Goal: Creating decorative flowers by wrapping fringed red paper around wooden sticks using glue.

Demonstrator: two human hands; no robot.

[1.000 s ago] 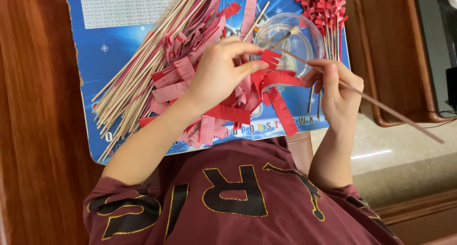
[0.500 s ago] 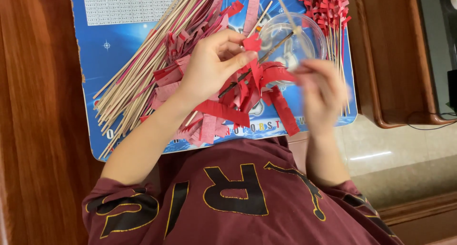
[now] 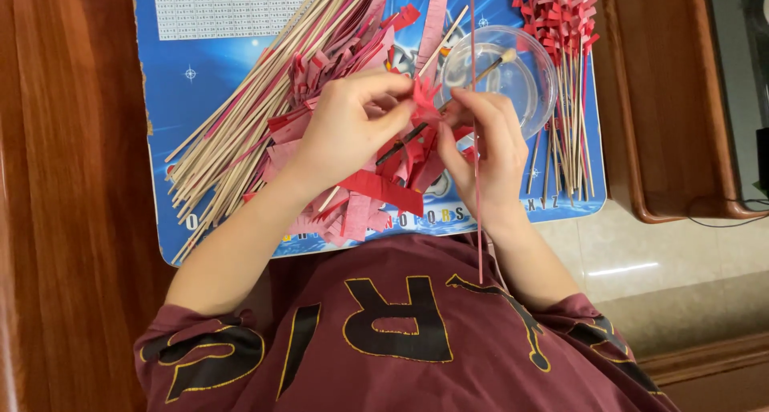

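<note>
Head view, centre of frame: left hand and right hand meeting, fingers pinched on a small red fringed paper piece atop a thin stick running down the frame. Loose sticks fanned at left on blue board. Clear bowl upper right, finished red-topped sticks beside it.

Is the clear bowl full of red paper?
No, the clear bowl holds only a small brush, with no red paper inside.
</note>
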